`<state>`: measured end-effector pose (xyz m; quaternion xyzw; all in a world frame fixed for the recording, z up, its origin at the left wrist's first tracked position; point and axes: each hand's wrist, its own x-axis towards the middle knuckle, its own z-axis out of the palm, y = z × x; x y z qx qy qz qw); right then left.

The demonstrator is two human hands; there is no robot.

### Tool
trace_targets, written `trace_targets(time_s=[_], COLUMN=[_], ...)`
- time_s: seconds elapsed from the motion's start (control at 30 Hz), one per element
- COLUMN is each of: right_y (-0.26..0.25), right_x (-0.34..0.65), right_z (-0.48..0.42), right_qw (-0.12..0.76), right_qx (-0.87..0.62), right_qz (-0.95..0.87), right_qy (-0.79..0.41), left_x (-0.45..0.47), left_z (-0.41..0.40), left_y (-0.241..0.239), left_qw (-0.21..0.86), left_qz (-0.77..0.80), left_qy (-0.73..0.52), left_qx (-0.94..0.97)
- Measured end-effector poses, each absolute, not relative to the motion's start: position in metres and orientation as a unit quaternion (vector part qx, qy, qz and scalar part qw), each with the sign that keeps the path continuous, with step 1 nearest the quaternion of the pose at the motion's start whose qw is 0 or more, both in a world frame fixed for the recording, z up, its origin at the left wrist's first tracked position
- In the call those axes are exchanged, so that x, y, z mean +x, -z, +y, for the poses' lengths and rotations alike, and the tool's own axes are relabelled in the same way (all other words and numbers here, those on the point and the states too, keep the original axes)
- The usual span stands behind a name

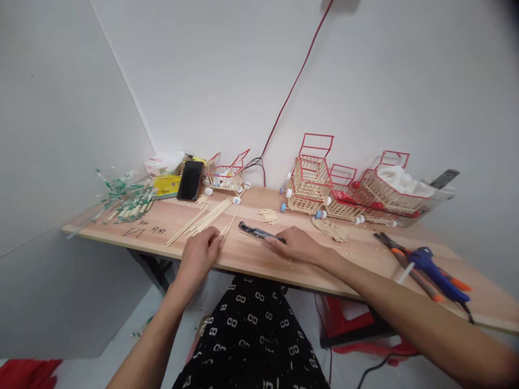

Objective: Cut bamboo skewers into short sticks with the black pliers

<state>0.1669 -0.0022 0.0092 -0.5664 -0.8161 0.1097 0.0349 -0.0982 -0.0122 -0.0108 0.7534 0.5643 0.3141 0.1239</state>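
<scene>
My left hand (pixel 201 249) is closed near the table's front edge, its thumb and fingers pinching a thin wooden stick (pixel 231 226) that points away from me. My right hand (pixel 298 244) is wrapped round a slim black-and-grey hand tool (pixel 259 232), probably a utility knife. Its dark front end points left, a little apart from the stick. Beyond my left hand lies a loose bundle of long wooden sticks (pixel 211 216). A small pile of short cut sticks (pixel 268 216) sits just behind the tool.
Small stick-built carts (pixel 310 181) with red handles line the wall. Left are green-tipped stick packs (pixel 135 204), a yellow packet (pixel 167 186) and a phone (pixel 190 181). A blue glue gun (pixel 436 270) and orange-handled pliers (pixel 399 254) lie right on the wooden table (pixel 251 259).
</scene>
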Motion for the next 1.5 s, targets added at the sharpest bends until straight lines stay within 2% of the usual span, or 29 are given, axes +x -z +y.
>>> trace_targets(time_s=[0.13,0.23,0.47,0.6,0.67,0.73,0.83,0.9,0.97,1.13,1.5], right_y=[-0.015,-0.016,0.013,0.031,0.035,0.034,0.028,0.024,0.023,0.025,0.020], right_x=[0.179,0.180,0.179,0.186,0.190,0.192,0.190,0.188,0.188,0.194,0.189], right_z=[-0.003,0.000,0.021,0.030,0.033,0.034,0.032,0.031,0.030,0.032,0.026], right_qw=[0.126,0.182,0.337,0.418,0.445,0.467,0.486,0.491,0.493,0.504,0.509], right_qx=[-0.567,-0.565,-0.547,-0.536,-0.530,-0.509,-0.458,-0.440,-0.446,-0.491,-0.471], right_qz=[-0.800,-0.779,-0.689,-0.617,-0.589,-0.577,-0.580,-0.590,-0.605,-0.602,-0.595], right_qy=[-0.150,-0.201,-0.336,-0.397,-0.417,-0.436,-0.467,-0.466,-0.437,-0.379,-0.406], left_x=[-0.100,-0.084,-0.061,-0.062,-0.059,-0.051,-0.029,-0.011,0.005,0.027,0.026], left_z=[0.010,0.026,0.051,0.058,0.059,0.058,0.053,0.048,0.041,0.031,0.029], left_y=[0.009,0.013,0.019,0.018,0.019,0.021,0.023,0.023,0.020,0.011,0.005], left_qw=[0.174,0.173,0.046,0.056,0.101,0.193,0.434,0.584,0.668,0.721,0.746], left_qz=[0.540,0.493,0.400,0.367,0.370,0.395,0.412,0.375,0.339,0.353,0.358], left_qy=[-0.386,-0.395,-0.227,-0.199,-0.235,-0.299,-0.374,-0.380,-0.369,-0.349,-0.339], left_qx=[0.728,0.756,0.887,0.907,0.893,0.847,0.709,0.612,0.551,0.484,0.448])
